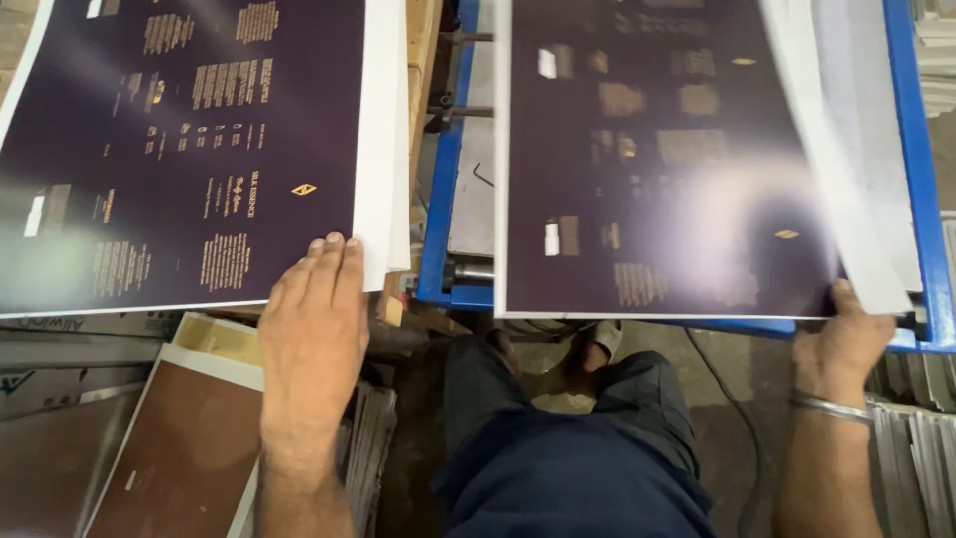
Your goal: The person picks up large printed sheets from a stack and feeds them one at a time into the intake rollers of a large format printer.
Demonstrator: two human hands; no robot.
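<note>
On the blue metal frame (934,249) lies a glossy dark purple printed sheet (657,169) with a white border, flat and a little blurred. Right hand (846,339) grasps its near right corner, thumb on top. Left hand (314,319) rests flat, fingers extended and gripping nothing, on the near right corner of a matching sheet stack (189,149) beside it.

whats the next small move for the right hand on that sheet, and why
Probably draw the blurred dark printed sheet off the blue-framed table: the right hand grips its near corner, and the left hand rests on the stack of matching sheets alongside.
</note>
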